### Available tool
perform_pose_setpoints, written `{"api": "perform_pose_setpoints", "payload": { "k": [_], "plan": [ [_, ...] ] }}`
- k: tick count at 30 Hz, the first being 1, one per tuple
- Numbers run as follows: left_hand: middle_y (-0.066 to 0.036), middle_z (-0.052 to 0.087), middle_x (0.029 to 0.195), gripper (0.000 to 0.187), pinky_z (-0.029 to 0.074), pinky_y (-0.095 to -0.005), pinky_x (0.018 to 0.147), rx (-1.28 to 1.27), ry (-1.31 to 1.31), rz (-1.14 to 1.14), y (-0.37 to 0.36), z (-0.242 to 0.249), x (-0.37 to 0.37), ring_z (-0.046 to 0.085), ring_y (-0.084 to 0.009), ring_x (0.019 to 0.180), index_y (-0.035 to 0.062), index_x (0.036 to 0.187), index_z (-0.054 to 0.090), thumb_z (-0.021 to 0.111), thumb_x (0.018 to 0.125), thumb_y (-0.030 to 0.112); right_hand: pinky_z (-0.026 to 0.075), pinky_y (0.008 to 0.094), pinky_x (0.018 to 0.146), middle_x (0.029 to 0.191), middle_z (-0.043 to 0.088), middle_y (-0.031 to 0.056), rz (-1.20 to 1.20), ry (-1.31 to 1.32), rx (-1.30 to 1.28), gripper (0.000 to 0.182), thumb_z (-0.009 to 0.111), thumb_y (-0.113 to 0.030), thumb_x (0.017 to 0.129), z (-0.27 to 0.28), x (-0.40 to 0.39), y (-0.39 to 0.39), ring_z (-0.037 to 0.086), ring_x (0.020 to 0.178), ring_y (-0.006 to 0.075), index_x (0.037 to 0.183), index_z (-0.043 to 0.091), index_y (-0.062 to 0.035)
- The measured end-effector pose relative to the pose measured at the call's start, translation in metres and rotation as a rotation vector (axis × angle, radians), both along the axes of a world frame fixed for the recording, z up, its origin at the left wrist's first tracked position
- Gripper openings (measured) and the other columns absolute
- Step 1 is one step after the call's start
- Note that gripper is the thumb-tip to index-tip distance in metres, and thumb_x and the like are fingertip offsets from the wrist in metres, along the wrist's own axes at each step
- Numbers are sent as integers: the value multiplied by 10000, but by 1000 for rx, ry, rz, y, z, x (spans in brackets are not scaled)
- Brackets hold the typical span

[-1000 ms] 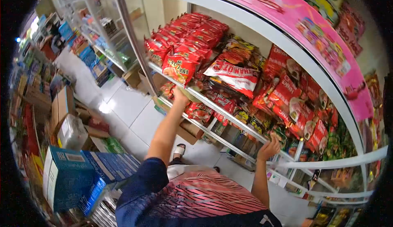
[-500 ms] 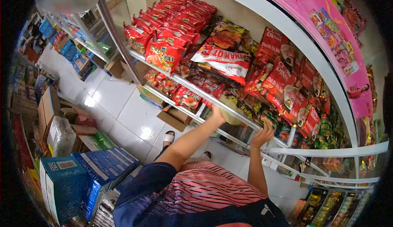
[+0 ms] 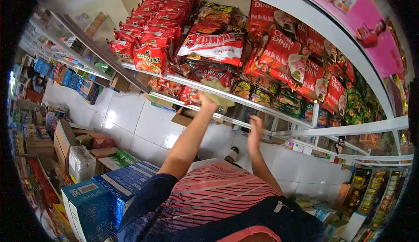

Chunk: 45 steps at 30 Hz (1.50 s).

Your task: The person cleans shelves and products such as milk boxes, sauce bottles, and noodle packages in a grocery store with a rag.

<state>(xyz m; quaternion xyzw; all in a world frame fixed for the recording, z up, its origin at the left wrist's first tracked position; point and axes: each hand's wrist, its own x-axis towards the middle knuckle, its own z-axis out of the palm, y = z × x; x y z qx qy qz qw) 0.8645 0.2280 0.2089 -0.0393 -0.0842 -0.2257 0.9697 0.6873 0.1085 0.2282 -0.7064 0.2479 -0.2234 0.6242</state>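
My left hand (image 3: 208,102) is closed on a pale yellow cloth (image 3: 218,94), which is pressed over the white front rail (image 3: 257,107) of the shelf. Right of it, my right hand (image 3: 255,133) hangs in front of the lower rail, slightly blurred, its fingers stretched upward and nothing seen in them. Just above the cloth lies a red and white noodle pack (image 3: 212,43) on a pile of others. Red noodle packs (image 3: 150,57) stand in rows to the left, and more red packs (image 3: 283,52) lean to the right.
Blue cartons (image 3: 89,205) are stacked at lower left, near a plastic-wrapped pack (image 3: 81,163) and open cardboard boxes (image 3: 63,143). Light tiles (image 3: 126,111) cover the floor. A curved white frame (image 3: 305,12) with a pink banner (image 3: 384,54) arches over the shelf.
The view has turned, so the shelf sits higher. My left hand has slid the cloth leftward along the rail. My right hand has come off the rail and moved left.
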Motion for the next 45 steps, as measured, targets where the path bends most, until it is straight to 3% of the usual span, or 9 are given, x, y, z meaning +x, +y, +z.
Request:
{"api": "perform_pose_setpoints", "payload": {
  "k": [3,6,8,12,16,20,30,37,45],
  "plan": [
    [-67,574,911,365,416,-472,798,397,390,6,-26,-28,-16,538,-262,823,147,908,561,310,827,399,319,284,880,1160,481,24,-11,3,1141,411,350,-404,863,-25,55,38,433,1064,185,1152,445,-128],
    [-126,536,1070,438,390,-425,877,5,-73,-107,-18,-10,-20,511,-301,966,63,1053,515,287,831,363,335,305,894,1153,490,37,106,-130,1331,424,292,-401,877,-16,99,58,445,1061,179,1150,440,-112],
    [-120,540,1055,439,402,-422,865,621,390,-17,-13,5,-20,509,-286,966,60,1056,510,288,828,363,342,332,912,1148,495,49,30,-163,1407,416,293,-382,880,1,109,68,452,1064,196,1140,447,-96],
    [-105,529,1075,358,363,-394,899,727,292,25,3,3,-26,505,-267,971,58,1053,505,356,848,312,328,349,939,1166,488,60,163,-217,1593,424,322,-382,865,-12,107,58,451,1076,222,1136,461,-87],
    [-11,504,822,249,374,-248,653,1245,368,472,40,0,-39,457,-112,744,100,912,479,455,823,332,319,410,947,1138,505,108,302,-525,1679,441,387,-380,832,-2,123,54,461,1058,282,1099,494,-47],
    [-107,477,1042,284,349,-305,837,1587,-22,810,59,39,-52,467,-189,928,2,1046,454,446,849,207,309,449,957,1200,454,137,310,-540,1696,428,398,-343,826,-17,138,55,411,1115,313,1123,481,-46],
    [-182,274,1319,558,191,-479,978,2511,-1147,810,-5,47,-49,220,-361,1224,32,1266,316,453,834,357,377,491,869,1012,552,129,189,-665,1834,358,461,-384,787,-55,58,-88,509,948,306,944,548,-74],
    [-137,170,1374,593,136,-516,989,2613,-1070,612,-7,45,-46,115,-364,1261,128,1312,250,399,835,446,289,473,955,1225,434,93,235,-797,1332,482,434,-402,801,-36,-32,-205,382,1135,295,1166,457,-88],
    [-112,39,1404,679,78,-499,1006,2742,-1102,238,2,40,-31,8,-351,1279,147,1348,115,323,824,525,206,518,988,1268,370,145,329,-553,1747,512,428,-426,810,-23,-2,-135,322,1172,347,1203,410,-99]
  ]
}}
